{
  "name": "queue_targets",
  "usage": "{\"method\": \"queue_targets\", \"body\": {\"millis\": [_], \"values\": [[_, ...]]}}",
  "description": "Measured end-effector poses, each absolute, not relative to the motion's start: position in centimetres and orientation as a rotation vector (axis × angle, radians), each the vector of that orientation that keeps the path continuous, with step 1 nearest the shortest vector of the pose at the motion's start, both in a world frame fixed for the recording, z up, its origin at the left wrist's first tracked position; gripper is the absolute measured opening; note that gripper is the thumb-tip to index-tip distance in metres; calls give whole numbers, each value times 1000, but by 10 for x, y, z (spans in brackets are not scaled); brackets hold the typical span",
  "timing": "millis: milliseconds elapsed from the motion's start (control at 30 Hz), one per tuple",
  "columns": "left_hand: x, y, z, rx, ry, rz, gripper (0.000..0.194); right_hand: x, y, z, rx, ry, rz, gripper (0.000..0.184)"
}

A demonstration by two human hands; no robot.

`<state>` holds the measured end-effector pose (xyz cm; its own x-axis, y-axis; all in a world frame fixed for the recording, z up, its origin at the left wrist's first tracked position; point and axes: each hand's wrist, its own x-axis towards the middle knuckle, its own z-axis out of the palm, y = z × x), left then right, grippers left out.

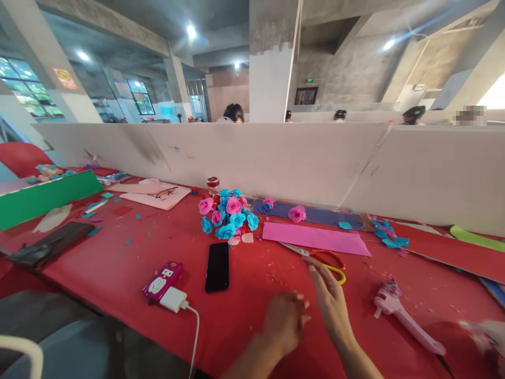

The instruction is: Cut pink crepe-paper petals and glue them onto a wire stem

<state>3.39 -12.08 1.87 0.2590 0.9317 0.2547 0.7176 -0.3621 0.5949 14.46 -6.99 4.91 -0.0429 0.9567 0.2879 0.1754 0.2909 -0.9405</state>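
Observation:
My left hand (286, 321) is over the red table, blurred, with its fingers loosely bent and their tips apart; I see nothing in it. Beside it, my right hand (328, 295) has its fingers stretched out. Its fingertips overlap the scissors (303, 252), which have a red and a yellow handle loop; whether they touch, I cannot tell. Behind the scissors lies a pink paper strip (311, 238). To its left stands a bunch of blue, pink and red paper flowers (229, 215). Two loose flowers, one of them pink (297, 213), lie on a dark blue strip (327, 215).
A black phone (218, 267) and a purple power bank (162, 281) with a white plug and cable lie to the left. At right is a pink glue gun (410, 321) near red sheets (457, 250). Glasses (165, 193) rest on paper. A white partition (236, 152) closes the back.

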Motion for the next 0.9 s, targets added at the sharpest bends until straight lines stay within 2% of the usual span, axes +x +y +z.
{"method": "queue_targets", "body": {"millis": [67, 133, 233, 367, 533, 567, 733, 900], "values": [[31, -121, 24, 2238, 1529, 791, 27, 148, -82, 50, -941, -1872, 690, 32], [27, -123, 39, 2334, 1424, 770, 35, 148, -95, 53, -717, -2174, 640, 33], [21, -130, 70, 2286, 1254, 775, 47, 148, -104, 59, -592, -2261, 594, 42], [18, -138, 94, 1882, 1254, 988, 34, 154, -96, 64, -662, -2262, 365, 51], [14, -151, 87, 1247, 1001, 1018, 12, 168, -95, 53, -707, -2447, 216, 34], [11, -153, 84, 1082, 945, 1051, 7, 172, -96, 48, -741, -2460, 179, 32], [-21, -159, 75, 542, 1051, 1444, 24, 196, -77, 23, -1179, -2362, -18, 28], [-25, -173, 59, 542, 1030, 1440, 38, 200, -25, 26, -1606, -2462, -204, 46]]}}
